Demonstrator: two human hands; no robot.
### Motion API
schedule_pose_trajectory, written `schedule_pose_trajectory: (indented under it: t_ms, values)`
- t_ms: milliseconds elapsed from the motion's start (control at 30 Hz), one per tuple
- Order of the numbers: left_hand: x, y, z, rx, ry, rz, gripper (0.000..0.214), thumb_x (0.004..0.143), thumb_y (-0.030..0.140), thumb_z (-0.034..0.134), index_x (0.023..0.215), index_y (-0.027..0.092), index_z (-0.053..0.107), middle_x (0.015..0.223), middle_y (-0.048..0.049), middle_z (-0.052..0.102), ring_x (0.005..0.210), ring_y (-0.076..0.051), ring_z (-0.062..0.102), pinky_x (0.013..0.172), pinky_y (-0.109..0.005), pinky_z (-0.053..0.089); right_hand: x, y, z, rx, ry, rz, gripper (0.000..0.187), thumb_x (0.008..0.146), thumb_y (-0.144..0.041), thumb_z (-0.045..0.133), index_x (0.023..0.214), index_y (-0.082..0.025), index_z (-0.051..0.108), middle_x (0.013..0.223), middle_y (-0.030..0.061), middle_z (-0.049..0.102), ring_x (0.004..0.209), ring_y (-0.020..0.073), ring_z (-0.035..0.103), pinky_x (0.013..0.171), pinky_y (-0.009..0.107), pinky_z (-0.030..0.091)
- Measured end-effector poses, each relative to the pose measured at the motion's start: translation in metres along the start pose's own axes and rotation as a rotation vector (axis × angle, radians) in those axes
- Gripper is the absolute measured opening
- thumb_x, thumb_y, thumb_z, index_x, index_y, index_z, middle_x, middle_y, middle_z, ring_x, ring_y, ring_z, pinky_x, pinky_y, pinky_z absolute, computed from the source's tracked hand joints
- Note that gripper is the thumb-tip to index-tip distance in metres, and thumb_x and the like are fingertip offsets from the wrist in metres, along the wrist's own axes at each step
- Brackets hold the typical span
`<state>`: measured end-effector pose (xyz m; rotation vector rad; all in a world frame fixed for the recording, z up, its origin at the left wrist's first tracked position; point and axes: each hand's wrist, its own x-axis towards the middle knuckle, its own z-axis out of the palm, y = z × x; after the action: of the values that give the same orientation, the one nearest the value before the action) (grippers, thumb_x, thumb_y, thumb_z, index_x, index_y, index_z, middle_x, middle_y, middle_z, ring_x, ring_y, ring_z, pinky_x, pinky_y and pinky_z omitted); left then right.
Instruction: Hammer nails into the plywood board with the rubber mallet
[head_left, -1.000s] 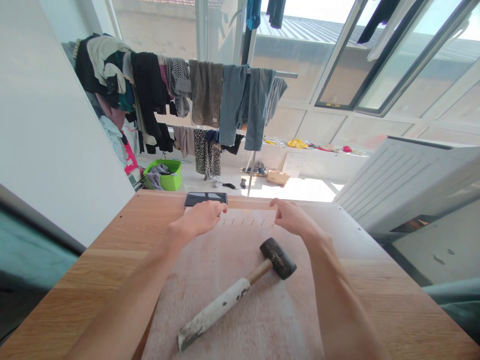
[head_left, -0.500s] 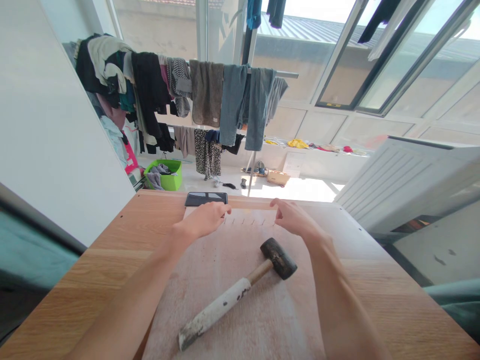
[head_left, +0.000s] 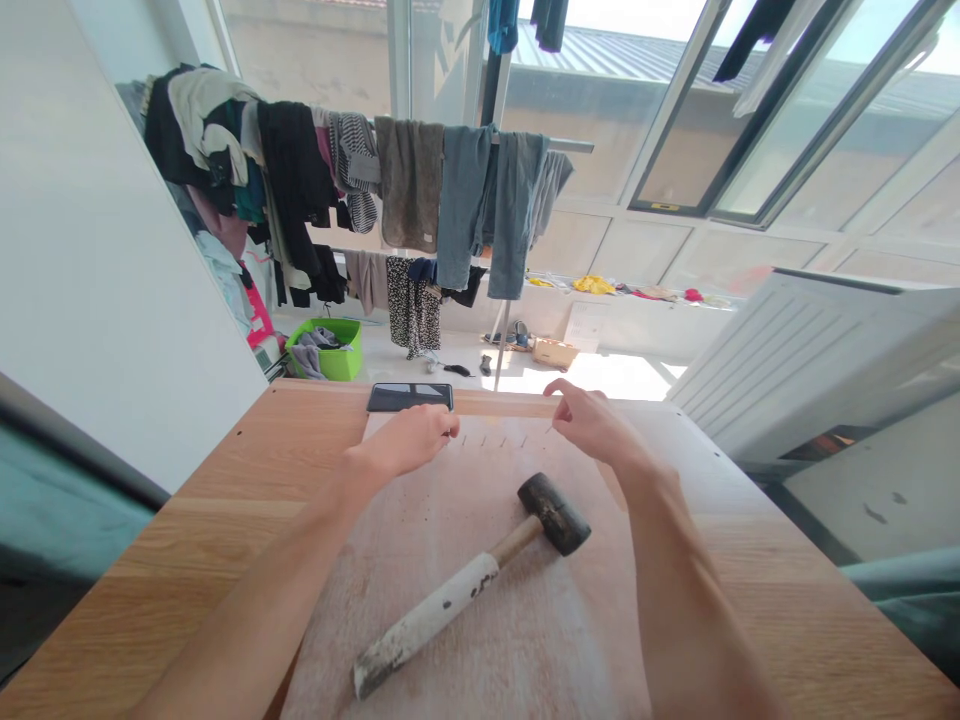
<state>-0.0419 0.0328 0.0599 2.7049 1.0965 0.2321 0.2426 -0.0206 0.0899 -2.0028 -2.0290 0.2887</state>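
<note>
My left hand (head_left: pixel 412 438) rests at the far left part of a pale wooden board (head_left: pixel 450 530). Its fingers are curled together, and whatever is between them is hidden. To its right, several thin nails (head_left: pixel 503 440) stand in a row near the board's far edge. At the row's right end is my right hand (head_left: pixel 592 425), with index finger and thumb apart and nothing visible between them. Nearer to me, a mallet (head_left: pixel 555 514) with a black head and a worn white-painted handle lies diagonally on the board, touched by neither hand.
A dark phone (head_left: pixel 409 397) lies behind my left hand. The board sits on a wooden tabletop (head_left: pixel 225 530). Past the table are a rack of hanging clothes (head_left: pixel 409 190), a green tub (head_left: pixel 341 355) and a white ribbed panel (head_left: pixel 810 350) on the right.
My right hand has shifted slightly right and its index finger and thumb have lifted away from the right end of the nail row. My left hand stays nearly in place.
</note>
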Motion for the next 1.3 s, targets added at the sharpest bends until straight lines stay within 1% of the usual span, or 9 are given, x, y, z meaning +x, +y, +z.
schedule_pose_trajectory:
  t_ms: [100, 233, 367, 500, 767, 900, 1033, 1133, 1300]
  values:
    - [0.0, 0.001, 0.001, 0.015, -0.012, -0.001, 0.022, 0.092, 0.013, 0.051, 0.095, 0.021, 0.072, 0.099, -0.0065, 0.071, 0.09, -0.023, 0.068, 0.078, -0.028, 0.048, 0.001, -0.002, 0.002, 0.017, -0.012, -0.013, 0.047, 0.076, -0.003, 0.057, 0.12, -0.022, 0.058, 0.081, 0.0004, 0.073, 0.079, 0.0186, 0.065, 0.067, 0.025, 0.04]
    - [0.0, 0.003, -0.002, 0.014, -0.009, -0.003, 0.02, 0.094, 0.016, 0.051, 0.092, 0.02, 0.071, 0.096, -0.0063, 0.071, 0.091, -0.023, 0.068, 0.079, -0.028, 0.047, 0.004, -0.006, 0.013, 0.018, -0.032, -0.029, 0.047, 0.078, -0.003, 0.055, 0.122, -0.021, 0.057, 0.084, 0.0021, 0.073, 0.079, 0.0186, 0.064, 0.066, 0.025, 0.039]
    - [0.001, 0.006, -0.005, 0.009, 0.023, -0.004, 0.018, 0.095, 0.02, 0.053, 0.089, 0.02, 0.071, 0.095, -0.0056, 0.069, 0.087, -0.022, 0.067, 0.077, -0.028, 0.047, 0.009, -0.009, 0.025, 0.002, -0.059, -0.055, 0.049, 0.076, -0.001, 0.056, 0.121, -0.02, 0.059, 0.086, 0.003, 0.073, 0.082, 0.0195, 0.063, 0.068, 0.026, 0.037]
    - [0.001, 0.008, -0.005, 0.012, 0.022, -0.008, 0.018, 0.095, 0.018, 0.053, 0.09, 0.02, 0.07, 0.096, -0.0055, 0.07, 0.089, -0.021, 0.067, 0.077, -0.028, 0.047, 0.013, -0.011, 0.031, -0.005, -0.078, -0.067, 0.052, 0.074, 0.0, 0.057, 0.122, -0.021, 0.059, 0.087, 0.0033, 0.073, 0.085, 0.0206, 0.063, 0.069, 0.027, 0.037]
    - [0.003, 0.013, -0.002, 0.038, 0.036, -0.018, 0.019, 0.096, 0.017, 0.052, 0.094, 0.019, 0.071, 0.1, -0.0066, 0.07, 0.088, -0.023, 0.068, 0.072, -0.029, 0.047, 0.012, -0.014, 0.03, 0.007, -0.102, -0.092, 0.053, 0.074, 0.0, 0.056, 0.124, -0.019, 0.058, 0.087, 0.0034, 0.075, 0.085, 0.0205, 0.064, 0.07, 0.027, 0.039]
    - [0.004, 0.015, 0.002, 0.046, 0.051, 0.0, 0.02, 0.097, 0.018, 0.052, 0.096, 0.018, 0.072, 0.101, -0.0073, 0.07, 0.087, -0.023, 0.068, 0.071, -0.03, 0.048, 0.012, -0.015, 0.029, 0.014, -0.112, -0.099, 0.054, 0.075, 0.0, 0.056, 0.124, -0.02, 0.059, 0.087, 0.0033, 0.075, 0.084, 0.0204, 0.064, 0.071, 0.027, 0.039]
    - [0.006, 0.017, 0.007, 0.068, 0.073, 0.012, 0.02, 0.097, 0.016, 0.051, 0.097, 0.018, 0.072, 0.099, -0.008, 0.069, 0.087, -0.023, 0.068, 0.072, -0.029, 0.049, 0.011, -0.017, 0.029, 0.025, -0.118, -0.105, 0.054, 0.075, -0.001, 0.056, 0.125, -0.021, 0.059, 0.086, 0.0022, 0.075, 0.082, 0.0195, 0.065, 0.07, 0.026, 0.04]
    - [0.008, 0.019, 0.01, 0.079, 0.066, 0.007, 0.021, 0.097, 0.017, 0.051, 0.097, 0.017, 0.072, 0.097, -0.0086, 0.069, 0.087, -0.023, 0.068, 0.074, -0.03, 0.05, 0.011, -0.018, 0.029, 0.028, -0.114, -0.103, 0.054, 0.075, -0.001, 0.056, 0.125, -0.02, 0.058, 0.086, 0.0025, 0.074, 0.082, 0.0197, 0.064, 0.071, 0.026, 0.04]
    - [0.01, 0.02, 0.016, 0.032, 0.091, -0.006, 0.021, 0.097, 0.019, 0.052, 0.096, 0.016, 0.073, 0.097, -0.0084, 0.069, 0.086, -0.022, 0.068, 0.076, -0.03, 0.05, 0.01, -0.02, 0.029, 0.038, -0.101, -0.096, 0.053, 0.075, -0.001, 0.057, 0.125, -0.019, 0.058, 0.085, 0.0025, 0.074, 0.082, 0.0194, 0.064, 0.072, 0.027, 0.041]
